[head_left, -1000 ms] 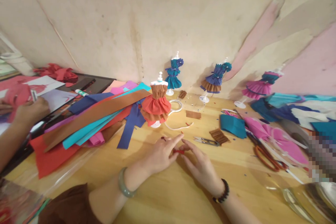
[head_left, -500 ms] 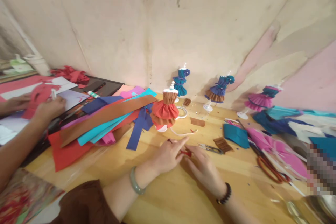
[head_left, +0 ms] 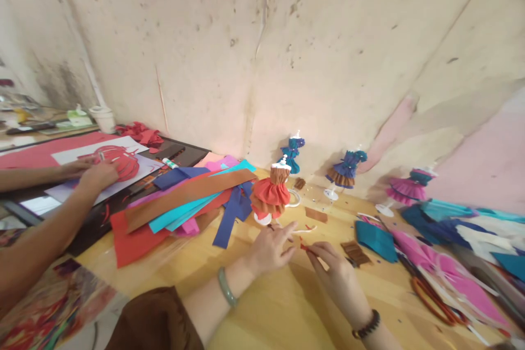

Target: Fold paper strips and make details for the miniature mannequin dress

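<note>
A small red strip [head_left: 304,247], apparently paper, is pinched between the thumb and fingertips of my right hand [head_left: 334,279], low over the wooden table. Just left of it, my left hand [head_left: 270,249] has its fingers spread, and I see nothing held in them. Behind my left hand a small white dress stand wears a brown bodice and a ruffled red-and-brown skirt [head_left: 270,192]. A thin white strip [head_left: 305,229] lies beyond my fingertips. A pleated brown piece [head_left: 356,254] rests beside my right hand.
Layered coloured paper strips [head_left: 188,197] lie to the left. Three more dressed stands, one with a pink skirt [head_left: 406,190], stand along the wall. Orange-handled scissors [head_left: 437,301] and a pink piece [head_left: 455,273] lie right. Another person's hands [head_left: 96,178] work over red cutouts at far left.
My hands have come apart, and the red strip now shows in my right fingertips. The small snips are no longer visible. The view has shifted, and the other person's hands have lowered the red cutout.
</note>
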The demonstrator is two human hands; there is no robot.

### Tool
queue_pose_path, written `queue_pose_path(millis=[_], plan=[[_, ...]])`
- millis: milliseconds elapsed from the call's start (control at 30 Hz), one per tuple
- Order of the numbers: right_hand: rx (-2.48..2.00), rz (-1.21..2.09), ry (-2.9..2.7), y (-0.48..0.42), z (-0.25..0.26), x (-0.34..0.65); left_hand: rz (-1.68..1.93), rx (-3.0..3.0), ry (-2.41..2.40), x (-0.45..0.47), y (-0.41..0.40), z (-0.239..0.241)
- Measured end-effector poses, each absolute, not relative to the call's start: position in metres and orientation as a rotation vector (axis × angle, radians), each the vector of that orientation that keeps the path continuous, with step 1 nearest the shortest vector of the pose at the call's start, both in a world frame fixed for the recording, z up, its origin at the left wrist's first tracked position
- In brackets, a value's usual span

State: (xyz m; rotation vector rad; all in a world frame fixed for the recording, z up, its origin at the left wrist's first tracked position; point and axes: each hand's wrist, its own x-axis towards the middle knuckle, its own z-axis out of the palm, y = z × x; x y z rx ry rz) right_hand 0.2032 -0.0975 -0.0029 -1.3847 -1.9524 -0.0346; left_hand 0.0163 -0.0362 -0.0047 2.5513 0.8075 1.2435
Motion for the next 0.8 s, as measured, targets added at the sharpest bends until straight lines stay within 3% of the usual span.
queue_pose_path(millis=[200, 300, 800], plan=[[-1.393, 0.142, -1.761, -0.101, 0.011, 0.208, 1.877, 2.128, 0.956, 0.0, -0.019, 0.027], [-1.402, 0.191, -1.642, -0.095, 0.024, 0.202, 2.01, 1.957, 1.085, -0.007, -0.003, 0.049], [-1.133, 0.486, -1.391, -0.042, 0.04, 0.164, 1.525, 1.726, 0.863, -0.003, 0.066, 0.069]])
